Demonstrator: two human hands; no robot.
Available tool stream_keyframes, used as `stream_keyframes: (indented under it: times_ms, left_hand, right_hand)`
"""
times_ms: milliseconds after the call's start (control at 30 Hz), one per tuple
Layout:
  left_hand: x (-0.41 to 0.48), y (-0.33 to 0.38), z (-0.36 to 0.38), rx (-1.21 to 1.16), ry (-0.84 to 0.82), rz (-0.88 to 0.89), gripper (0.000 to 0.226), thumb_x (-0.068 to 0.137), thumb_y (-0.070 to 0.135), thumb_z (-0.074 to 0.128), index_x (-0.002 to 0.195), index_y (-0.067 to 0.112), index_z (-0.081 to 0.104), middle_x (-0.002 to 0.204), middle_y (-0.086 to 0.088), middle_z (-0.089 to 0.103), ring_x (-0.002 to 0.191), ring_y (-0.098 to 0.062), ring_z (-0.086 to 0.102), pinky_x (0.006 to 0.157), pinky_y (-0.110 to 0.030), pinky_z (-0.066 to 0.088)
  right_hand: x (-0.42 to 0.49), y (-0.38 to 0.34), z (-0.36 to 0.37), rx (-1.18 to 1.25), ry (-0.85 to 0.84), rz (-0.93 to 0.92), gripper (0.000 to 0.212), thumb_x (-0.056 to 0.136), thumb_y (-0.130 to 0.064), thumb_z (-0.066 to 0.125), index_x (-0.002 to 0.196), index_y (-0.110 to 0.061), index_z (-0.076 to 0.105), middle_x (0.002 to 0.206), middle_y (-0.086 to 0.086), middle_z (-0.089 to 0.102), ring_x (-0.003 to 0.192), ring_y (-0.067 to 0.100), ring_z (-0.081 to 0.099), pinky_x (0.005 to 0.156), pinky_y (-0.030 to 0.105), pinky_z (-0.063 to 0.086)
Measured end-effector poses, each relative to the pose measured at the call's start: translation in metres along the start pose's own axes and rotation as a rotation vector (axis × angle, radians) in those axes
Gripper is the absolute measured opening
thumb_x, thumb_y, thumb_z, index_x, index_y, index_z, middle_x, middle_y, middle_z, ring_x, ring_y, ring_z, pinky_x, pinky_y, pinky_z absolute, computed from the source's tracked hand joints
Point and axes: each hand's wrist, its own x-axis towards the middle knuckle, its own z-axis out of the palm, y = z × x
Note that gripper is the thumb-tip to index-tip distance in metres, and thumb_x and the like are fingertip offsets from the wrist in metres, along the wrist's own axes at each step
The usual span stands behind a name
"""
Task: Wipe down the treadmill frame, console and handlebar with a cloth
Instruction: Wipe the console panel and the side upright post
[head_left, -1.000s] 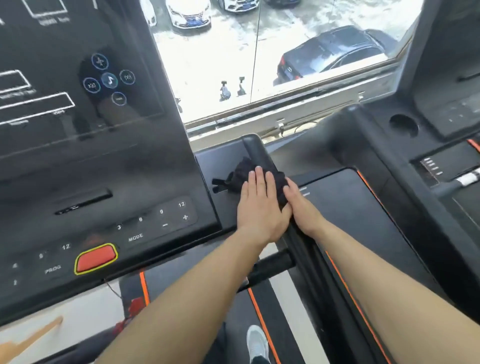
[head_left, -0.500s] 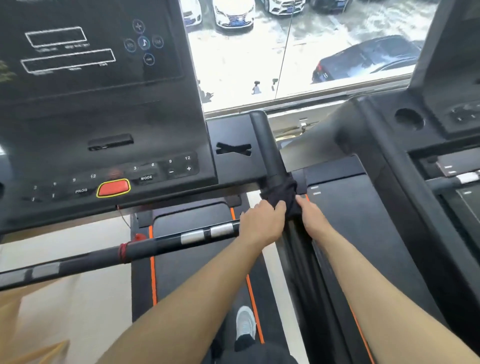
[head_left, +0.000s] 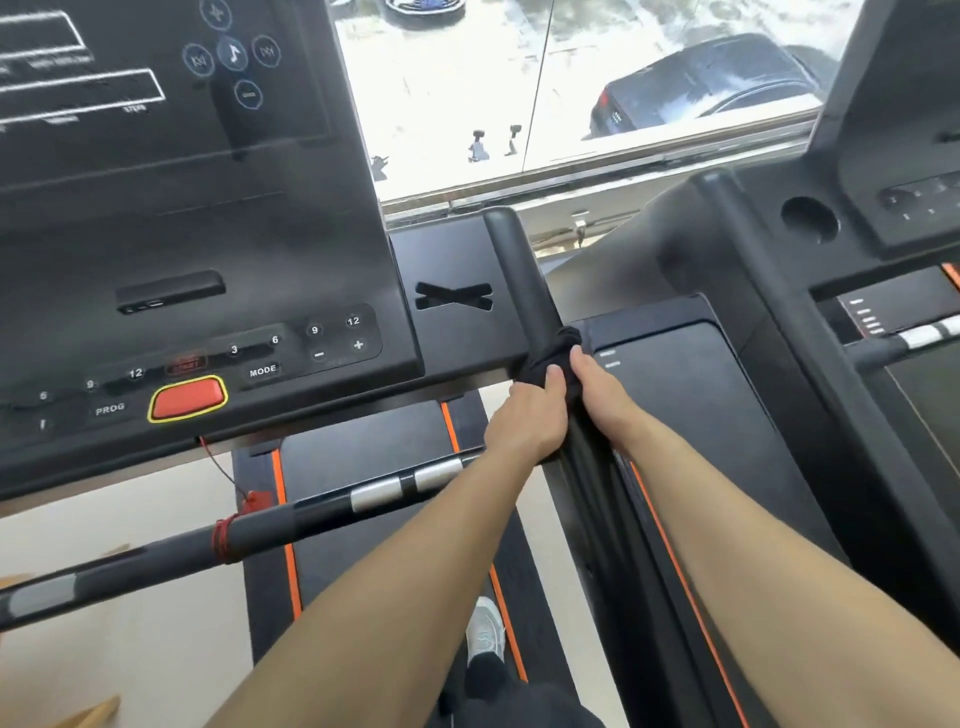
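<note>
Beyond the big window a wet car park with parked cars lies far below, and I stand on the treadmill belt facing the console (head_left: 171, 218). My cloth (head_left: 551, 359) is dark, soft and limp, bunched round the black side rail (head_left: 524, 280) right where it leaves the console's corner. My left hand (head_left: 530, 421) clamps it from the left, fingers (head_left: 551, 378) curled tight over the fabric; my right hand (head_left: 597, 387) presses it from the other side, fingers closed on the same wad. Between them the cloth wraps the rail.

I judge it weighs next to nothing and will slide easily along the smooth rail, but it can slip loose or bunch, so I should hold it by the gathered middle, wrapped full round the tube. The handlebar (head_left: 249, 530) with its silver sensor bands crosses below my left forearm, not touched by the cloth.
</note>
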Motion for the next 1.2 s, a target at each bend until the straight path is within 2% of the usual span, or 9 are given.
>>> stream_keyframes:
  times_ms: [133, 233, 333, 500, 567, 667, 800, 1067, 1200]
  left_hand:
    - [0.007, -0.013, -0.016, -0.093, -0.104, -0.006, 0.073, 0.104, 0.053, 0.004, 0.152, 0.009, 0.037, 0.153, -0.018, 0.041, 0.138, -0.032, 0.042, 0.109, -0.040, 0.031]
    - [0.008, -0.015, -0.025, -0.135, -0.219, 0.010, 0.076, 0.104, 0.054, 0.003, 0.149, 0.007, 0.043, 0.153, -0.016, 0.043, 0.141, -0.029, 0.039, 0.114, -0.035, 0.025]
    - [0.000, -0.011, -0.017, 0.055, -0.213, 0.086, 0.073, 0.104, 0.052, 0.006, 0.146, 0.004, 0.044, 0.147, -0.022, 0.047, 0.130, -0.036, 0.049, 0.102, -0.038, 0.035]
    - [-0.018, -0.013, 0.005, 0.351, -0.045, 0.088, 0.059, 0.102, 0.048, 0.018, 0.131, 0.004, 0.044, 0.116, -0.020, 0.059, 0.085, -0.034, 0.050, 0.073, -0.039, 0.037]
    - [-0.020, -0.007, 0.005, 0.250, -0.003, 0.078, 0.052, 0.105, 0.037, 0.017, 0.144, 0.010, 0.038, 0.117, -0.019, 0.055, 0.088, -0.033, 0.047, 0.074, -0.038, 0.036]
    - [-0.009, 0.006, -0.011, -0.008, -0.084, 0.016, 0.054, 0.107, 0.035, 0.013, 0.157, 0.015, 0.019, 0.145, -0.022, 0.047, 0.128, -0.036, 0.048, 0.100, -0.040, 0.037]
    - [0.004, 0.005, -0.020, -0.313, -0.117, -0.121, 0.082, 0.099, 0.067, 0.010, 0.146, 0.012, 0.049, 0.149, -0.011, 0.050, 0.136, -0.026, 0.045, 0.116, -0.038, 0.028]
    - [-0.033, 0.005, 0.001, 0.202, 0.065, 0.049, 0.062, 0.106, 0.046, 0.017, 0.132, -0.001, 0.048, 0.132, -0.026, 0.055, 0.120, -0.042, 0.054, 0.094, -0.043, 0.041]
    - [-0.064, -0.001, 0.030, 0.338, 0.290, 0.172, 0.047, 0.104, 0.034, 0.035, 0.129, -0.005, 0.042, 0.119, -0.025, 0.063, 0.110, -0.041, 0.059, 0.089, -0.046, 0.044]
  right_hand:
    - [-0.035, 0.004, 0.009, -0.393, 0.051, -0.115, 0.060, 0.106, -0.047, 0.024, 0.160, -0.021, 0.017, 0.165, -0.001, 0.021, 0.151, 0.018, 0.021, 0.120, 0.037, 0.016]
    - [-0.051, 0.008, 0.014, -0.576, 0.007, -0.231, 0.060, 0.108, -0.039, 0.022, 0.160, -0.012, 0.010, 0.168, 0.004, 0.005, 0.154, 0.017, 0.006, 0.120, 0.034, 0.011]
    - [-0.036, -0.004, 0.010, -0.330, 0.036, -0.161, 0.057, 0.107, -0.044, 0.024, 0.158, -0.016, 0.023, 0.159, 0.000, 0.031, 0.142, 0.015, 0.033, 0.110, 0.031, 0.024]
    - [0.004, -0.010, -0.008, 0.172, -0.097, 0.128, 0.058, 0.102, -0.059, 0.035, 0.117, -0.014, 0.069, 0.125, 0.004, 0.070, 0.112, 0.017, 0.066, 0.104, 0.032, 0.046]
    - [0.006, -0.007, -0.009, 0.167, -0.104, 0.135, 0.057, 0.102, -0.058, 0.037, 0.119, -0.015, 0.069, 0.117, 0.002, 0.073, 0.104, 0.014, 0.068, 0.091, 0.030, 0.051]
    - [-0.007, 0.002, -0.006, -0.060, -0.057, 0.052, 0.033, 0.107, -0.047, 0.031, 0.116, -0.026, 0.055, 0.115, -0.003, 0.066, 0.098, 0.006, 0.059, 0.090, 0.029, 0.044]
    - [-0.040, 0.029, -0.007, -0.319, -0.010, -0.195, 0.043, 0.106, -0.036, 0.034, 0.148, -0.027, 0.038, 0.138, -0.008, 0.050, 0.121, 0.007, 0.045, 0.097, 0.028, 0.031]
    - [-0.016, 0.016, -0.004, -0.102, 0.000, -0.067, 0.047, 0.104, -0.049, 0.029, 0.123, -0.019, 0.059, 0.119, 0.000, 0.064, 0.114, 0.016, 0.058, 0.102, 0.031, 0.037]
    - [-0.036, 0.013, -0.005, -0.232, 0.020, -0.109, 0.040, 0.109, -0.027, 0.031, 0.146, -0.018, 0.043, 0.141, 0.005, 0.054, 0.133, 0.024, 0.047, 0.089, 0.024, 0.028]
